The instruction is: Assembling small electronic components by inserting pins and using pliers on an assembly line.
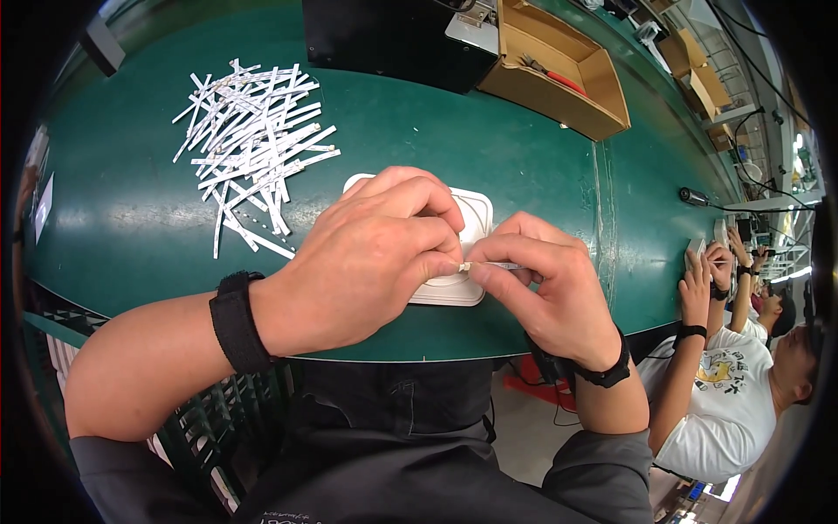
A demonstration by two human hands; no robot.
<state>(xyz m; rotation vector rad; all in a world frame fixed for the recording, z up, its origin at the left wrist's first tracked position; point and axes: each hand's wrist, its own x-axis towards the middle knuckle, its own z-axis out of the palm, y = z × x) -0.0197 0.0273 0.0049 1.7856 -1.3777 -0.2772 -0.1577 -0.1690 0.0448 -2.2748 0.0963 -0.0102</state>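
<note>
White plate (471, 218) lies on the green desk (524, 166); left hand (371, 253) and right hand (546, 284) pinch a small strip (467, 266); paper strips (253, 144) at ten o'clock.

Bright, even indoor light fills the scene, seemingly from overhead. The green table (524, 166) shows soft pale sheen on its left part and in a broad band in the middle, without harsh glare. Shadows are faint and short, darkest under the two hands near the centre and below the near table edge. The far right is the brightest, where small lights blow out to white. The wide fisheye lens bends the table's edges into curves, and a black rounded border closes the corners. The centre is sharp; things at the right rim look smaller and softer.
</note>
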